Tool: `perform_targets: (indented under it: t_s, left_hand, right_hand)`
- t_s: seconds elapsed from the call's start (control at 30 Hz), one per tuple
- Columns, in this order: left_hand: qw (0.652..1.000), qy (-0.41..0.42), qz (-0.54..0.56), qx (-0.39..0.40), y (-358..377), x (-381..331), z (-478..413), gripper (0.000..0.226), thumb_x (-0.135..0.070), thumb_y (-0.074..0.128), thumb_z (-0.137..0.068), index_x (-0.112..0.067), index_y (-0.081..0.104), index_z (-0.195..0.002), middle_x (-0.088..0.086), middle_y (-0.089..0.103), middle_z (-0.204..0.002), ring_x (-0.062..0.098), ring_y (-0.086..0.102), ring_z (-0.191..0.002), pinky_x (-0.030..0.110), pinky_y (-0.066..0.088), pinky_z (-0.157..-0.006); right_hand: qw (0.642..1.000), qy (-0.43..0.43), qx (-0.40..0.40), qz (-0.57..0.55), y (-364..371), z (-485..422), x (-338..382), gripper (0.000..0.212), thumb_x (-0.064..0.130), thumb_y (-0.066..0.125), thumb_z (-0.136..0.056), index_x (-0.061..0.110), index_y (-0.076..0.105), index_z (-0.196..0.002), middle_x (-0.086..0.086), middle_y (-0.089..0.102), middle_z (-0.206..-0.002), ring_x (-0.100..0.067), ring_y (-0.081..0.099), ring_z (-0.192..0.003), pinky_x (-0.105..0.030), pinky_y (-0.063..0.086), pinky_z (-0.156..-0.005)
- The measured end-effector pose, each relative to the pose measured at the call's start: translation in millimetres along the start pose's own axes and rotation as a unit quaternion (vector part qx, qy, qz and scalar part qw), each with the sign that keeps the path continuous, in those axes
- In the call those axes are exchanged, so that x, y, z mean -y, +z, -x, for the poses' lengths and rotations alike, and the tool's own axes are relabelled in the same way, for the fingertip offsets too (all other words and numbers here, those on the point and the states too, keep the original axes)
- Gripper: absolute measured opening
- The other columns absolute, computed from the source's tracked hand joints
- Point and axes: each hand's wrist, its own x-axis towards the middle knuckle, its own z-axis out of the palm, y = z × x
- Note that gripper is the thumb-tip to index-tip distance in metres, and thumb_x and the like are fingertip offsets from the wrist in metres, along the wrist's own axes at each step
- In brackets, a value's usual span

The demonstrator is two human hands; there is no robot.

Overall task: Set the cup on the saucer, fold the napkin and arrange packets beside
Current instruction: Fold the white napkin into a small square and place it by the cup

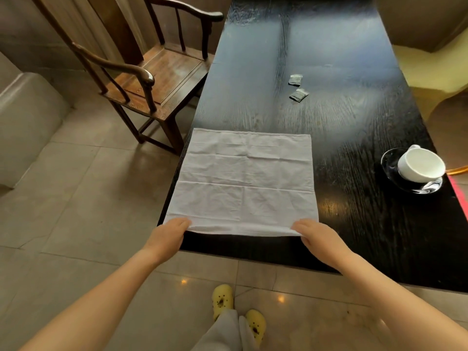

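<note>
A white cloth napkin (245, 181) lies spread flat on the near left part of the dark table (354, 122), creased in horizontal bands. My left hand (169, 236) pinches its near left corner and my right hand (319, 236) pinches its near right corner, the near edge slightly lifted. A white cup (421, 164) stands on a clear glass saucer (395, 171) at the right edge of the table. Two small grey packets (295, 79) (298, 94) lie apart from each other farther back, near the table's middle.
A wooden armchair (152, 79) stands left of the table on the tiled floor. A pale sofa edge (22, 110) is at far left. My yellow shoes (238, 315) are below the table's near edge. A red strip (458, 196) runs by the table's right edge.
</note>
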Motion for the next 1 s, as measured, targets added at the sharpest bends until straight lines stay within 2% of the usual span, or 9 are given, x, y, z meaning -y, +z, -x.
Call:
perform_targets:
  t_s: [0.07,0.1,0.2,0.3,0.47,0.53,0.67,0.87,1.0]
  left_hand:
    - [0.999,-0.003,-0.022,-0.043,-14,-7,-5,0.030,0.004,0.039,-0.082,-0.009,0.057,-0.103,0.011,0.066,-0.102,0.034,0.060,-0.087,0.040,0.047,-0.063]
    - [0.998,-0.003,-0.029,-0.058,-21,-9,-10,0.027,0.005,0.040,-0.079,-0.008,0.057,-0.096,0.012,0.066,-0.092,0.034,0.059,-0.078,0.039,0.043,-0.057]
    - [0.995,-0.014,-0.033,-0.096,-47,-14,-28,0.023,0.005,0.041,-0.080,-0.007,0.055,-0.092,0.010,0.063,-0.087,0.031,0.054,-0.071,0.034,0.031,-0.055]
    - [0.995,-0.022,-0.047,-0.088,-73,-16,-55,0.020,0.001,0.039,-0.084,-0.010,0.053,-0.094,0.007,0.060,-0.091,0.029,0.056,-0.077,0.034,0.034,-0.057]
    - [0.996,-0.018,-0.031,-0.082,-99,-14,-95,0.021,-0.001,0.040,-0.085,-0.011,0.057,-0.093,0.006,0.062,-0.094,0.028,0.058,-0.082,0.035,0.043,-0.062]
    - [0.996,-0.022,0.003,-0.082,-104,-8,-109,0.025,-0.003,0.040,-0.086,-0.012,0.061,-0.097,0.007,0.064,-0.098,0.028,0.059,-0.087,0.037,0.046,-0.068]
    - [0.993,-0.043,0.057,-0.089,-118,10,-145,0.027,-0.007,0.042,-0.088,-0.015,0.065,-0.099,0.007,0.068,-0.100,0.029,0.060,-0.087,0.035,0.046,-0.068]
    - [0.980,-0.048,0.192,-0.034,-136,31,-189,0.021,-0.009,0.052,-0.089,-0.013,0.069,-0.100,0.006,0.069,-0.099,0.022,0.061,-0.091,0.034,0.048,-0.078]
    - [0.954,-0.073,0.288,-0.043,-144,38,-206,0.015,-0.016,0.057,-0.089,-0.012,0.070,-0.092,0.007,0.068,-0.092,0.023,0.060,-0.088,0.031,0.043,-0.072]
  right_hand:
    - [0.998,0.057,-0.016,-0.006,-13,-7,-4,0.036,0.010,0.040,-0.094,0.018,0.055,-0.126,-0.002,0.060,-0.128,-0.022,0.057,-0.116,-0.033,0.046,-0.097]
    - [0.997,0.078,-0.020,-0.009,-20,-12,-7,0.035,0.011,0.039,-0.095,0.020,0.056,-0.124,-0.003,0.064,-0.123,-0.022,0.060,-0.110,-0.034,0.049,-0.092]
    - [0.991,0.121,-0.045,-0.028,-50,-31,-14,0.026,0.015,0.040,-0.095,0.019,0.061,-0.108,-0.005,0.069,-0.099,-0.024,0.064,-0.087,-0.030,0.049,-0.070]
    - [0.988,0.145,-0.052,-0.029,-85,-51,-20,0.020,0.016,0.040,-0.095,0.019,0.057,-0.086,-0.005,0.061,-0.082,-0.024,0.059,-0.073,-0.026,0.036,-0.055]
    - [0.978,0.186,-0.045,-0.086,-106,-79,-35,0.023,0.016,0.044,-0.094,0.007,0.066,-0.097,-0.012,0.067,-0.091,-0.027,0.061,-0.081,-0.035,0.047,-0.066]
    - [0.966,0.204,-0.079,-0.141,-108,-87,-41,0.022,0.015,0.047,-0.092,0.006,0.067,-0.095,-0.010,0.067,-0.090,-0.026,0.061,-0.082,-0.033,0.046,-0.065]
    - [0.945,0.227,-0.130,-0.197,-118,-108,-49,0.018,0.017,0.051,-0.091,0.011,0.068,-0.095,-0.006,0.066,-0.088,-0.024,0.061,-0.083,-0.034,0.046,-0.068]
    - [0.922,0.256,-0.145,-0.253,-118,-130,-56,0.011,0.016,0.054,-0.090,0.013,0.062,-0.096,-0.002,0.061,-0.090,-0.021,0.059,-0.087,-0.026,0.043,-0.066]
    - [0.892,0.266,-0.159,-0.331,-120,-137,-61,0.011,0.021,0.055,-0.090,0.012,0.061,-0.089,-0.006,0.063,-0.087,-0.022,0.060,-0.084,-0.030,0.046,-0.068]
